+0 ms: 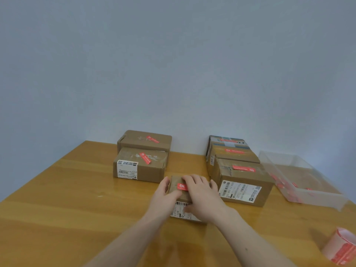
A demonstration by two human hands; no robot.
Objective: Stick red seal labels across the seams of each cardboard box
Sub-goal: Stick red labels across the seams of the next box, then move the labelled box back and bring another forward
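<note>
Your hands are both on the small box (180, 191) at the middle of the table (57, 199), directly ahead of you, with its barcoded side facing you. The red label (182, 186) lies on the box top, and its long axis seems to run left to right, though your right hand (202, 197) covers all but its left end. That hand lies flat over the top, fingers straight and pressing down on the label. Your left hand (165, 197) steadies the box from its left side, thumb up by the label's exposed end; its fingers look relaxed against the cardboard, not clenched.

The right hand is the one on the label, so it is best placed to smooth it across the seam. The seam itself is hidden under your hands, so you cannot tell whether the label crosses it squarely.

Two boxes (140, 164) sit behind to the left and three boxes (240, 180) behind to the right, each already showing a red seal on top. The label roll (342, 247) stands near your right, at the table's front edge, well apart from the box. A clear bin (308, 199) rests at far right.
</note>
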